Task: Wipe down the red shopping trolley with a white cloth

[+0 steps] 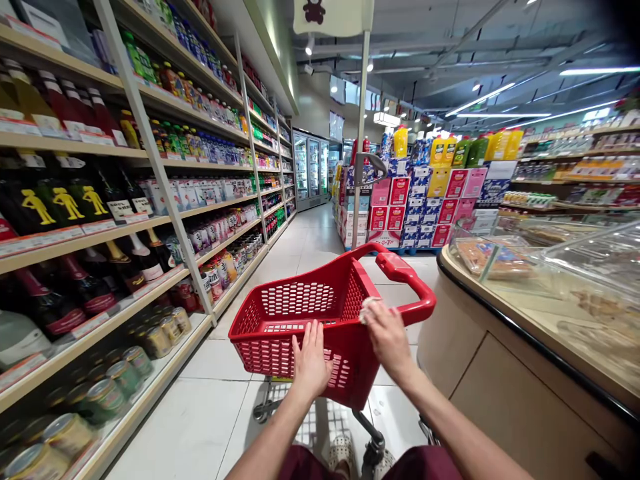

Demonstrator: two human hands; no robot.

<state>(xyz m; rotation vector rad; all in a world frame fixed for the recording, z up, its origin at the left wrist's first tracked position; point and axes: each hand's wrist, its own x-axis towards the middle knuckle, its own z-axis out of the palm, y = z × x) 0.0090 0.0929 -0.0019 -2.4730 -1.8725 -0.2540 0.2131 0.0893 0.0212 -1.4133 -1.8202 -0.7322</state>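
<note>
A red plastic shopping cart [295, 293] stands sideways in front of me, its basket walls cut with rows of holes. My left hand [312, 360] lies with fingers outstretched against the near side of the basket, the fingertips at the rim. A crumpled white cloth or tissue [370, 309] is gripped in my right hand [389, 337], pressed to the rim near the handle end. The red handle [413, 283] loops out to the right of that hand. Inside the basket I see only its perforated walls and part of the floor.
Shelves of bottles and cans [150, 157] run along the left. To the right is a curved counter [475, 347] with clear covers over packaged food. Stacked drink cartons [400, 210] stand ahead behind a metal pole [361, 133]. Glass-door fridges [310, 167] line the back.
</note>
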